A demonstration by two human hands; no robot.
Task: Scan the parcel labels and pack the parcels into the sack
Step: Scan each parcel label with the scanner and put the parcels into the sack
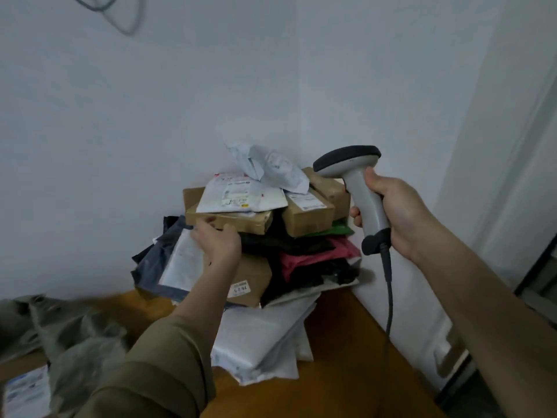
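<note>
**Left hand reaching into parcel heap, scanner ready**

Grey poly mailer [177, 260] is lying at the left of the pile [262, 224] on the wooden table [340, 357]; probably light, floppy, slick, so pinching an edge looks best. Left hand [218, 241] is touching it, fingers loosely curled, gripping nothing clearly. Right hand [394, 215] is clenching one scanner [358, 188]. At least four cardboard boxes are showing, mailers too overlapped for counting. Olive sack [60, 336] is lying lower left.

The person's left arm wears a loose olive-brown sleeve [156, 366] of plain, matte cloth, pushed up so that its folded cuff sits partway along the forearm and leaves the wrist and left hand [218, 241] bare. The right arm [470, 297] is bare along all that shows of it, as is the right hand [391, 212]. No ring, watch or glove shows on either hand.
</note>
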